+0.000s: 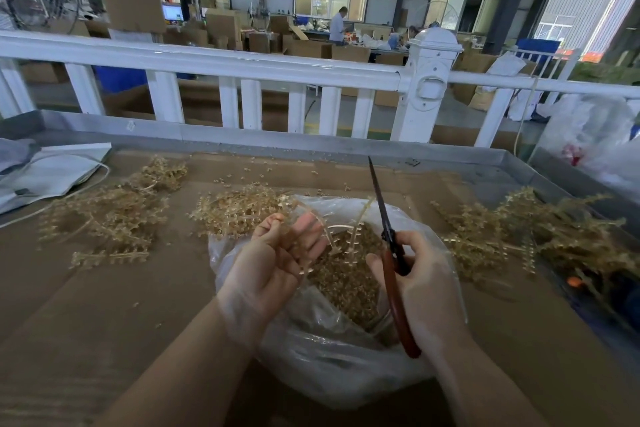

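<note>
My left hand (pixel 277 253) is palm up over a clear plastic bag (pixel 311 357), pinching a thin translucent tan plastic sprue strip (pixel 341 229) between thumb and forefinger. The strip arcs to the right above the bag. My right hand (pixel 419 281) grips scissors (pixel 391 253) with red-brown handles, their closed dark blades pointing up and away. Inside the bag lies a heap of small tan plastic pieces (pixel 346 277).
Piles of tan plastic sprue branches lie on the cardboard-covered table (pixel 104 322): a left pile (pixel 110 215), a middle pile (pixel 239 208), a right pile (pixel 533 232). A metal rim (pixel 450 158) and a white railing (pixel 242 62) bound the far side. Grey cloth (pixel 45 170) lies at left.
</note>
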A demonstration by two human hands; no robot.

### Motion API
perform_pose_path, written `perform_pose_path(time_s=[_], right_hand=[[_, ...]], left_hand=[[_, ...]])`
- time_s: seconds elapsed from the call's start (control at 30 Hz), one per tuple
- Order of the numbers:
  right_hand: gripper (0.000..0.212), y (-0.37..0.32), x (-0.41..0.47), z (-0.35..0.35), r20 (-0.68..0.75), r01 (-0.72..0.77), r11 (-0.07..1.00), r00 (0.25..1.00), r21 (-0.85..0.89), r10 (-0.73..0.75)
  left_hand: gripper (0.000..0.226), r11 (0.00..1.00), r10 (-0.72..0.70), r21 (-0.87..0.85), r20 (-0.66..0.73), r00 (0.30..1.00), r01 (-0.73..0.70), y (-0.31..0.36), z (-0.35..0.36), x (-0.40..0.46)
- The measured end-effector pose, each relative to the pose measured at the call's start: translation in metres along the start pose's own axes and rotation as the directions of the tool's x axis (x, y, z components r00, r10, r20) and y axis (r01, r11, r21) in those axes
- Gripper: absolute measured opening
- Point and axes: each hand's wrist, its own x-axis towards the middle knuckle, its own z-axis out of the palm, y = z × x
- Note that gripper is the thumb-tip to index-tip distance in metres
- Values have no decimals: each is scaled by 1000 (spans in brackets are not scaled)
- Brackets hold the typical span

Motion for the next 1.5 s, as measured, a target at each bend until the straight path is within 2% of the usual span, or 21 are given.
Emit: perform_pose_path(time_s=[0.2, 0.33, 0.43, 0.53, 0.7, 0.8, 0.93, 1.03, 1.1, 1.17, 1.27, 1.37, 1.5], right_hand=[[19, -8, 0, 1, 24, -65, 990, 998, 124, 62], [25, -13, 3, 3, 77, -135, 978, 989, 156, 124], [32, -14, 7, 4, 112, -203, 960, 977, 195, 184], [35, -11, 14, 0, 23, -211, 953, 977, 219, 211], [34, -2, 39, -22, -197, -188, 870, 932, 456, 305], [33, 8, 55, -39, -308, -161, 840, 881, 518, 359], [33, 27, 74, -55, -393, -290, 889, 816, 355, 423], [34, 33, 82, -61, -320, -404, 902, 843, 152, 431], [34, 34, 82, -61, -287, -402, 906, 891, -136, 352], [33, 30, 78, -61, -301, -336, 846, 928, -414, 222], [28, 19, 67, -56, -303, -198, 790, 953, -580, 15], [28, 3, 52, -40, -118, 6, 780, 988, -625, -102], [30, -14, 27, -8, 124, 180, 818, 983, -547, -134]], left_hand=[[23, 999, -45, 23, 42, 998, 44, -4, 2, -3], [16, 987, -58, 149, 45, 997, 50, -13, 4, -7], [23, 975, -109, 198, 30, 994, 101, -20, 9, -10], [34, 952, -178, 261, 58, 982, 157, -20, 13, -14], [60, 926, -206, 343, 109, 973, 157, -18, 9, -16], [56, 917, -191, 372, 93, 977, 144, -17, 7, -18], [49, 878, -175, 464, 85, 981, 116, -20, 6, -19], [45, 845, -165, 526, 86, 983, 96, -23, 8, -19], [34, 830, -166, 550, 86, 982, 92, -23, 9, -20], [27, 822, -167, 563, 93, 982, 87, -22, 9, -19], [18, 827, -140, 559, 102, 985, 59, -22, 11, -18], [16, 851, -117, 524, 119, 986, 38, -23, 18, -15], [26, 879, -139, 472, 116, 983, 69, -26, 22, -10]])
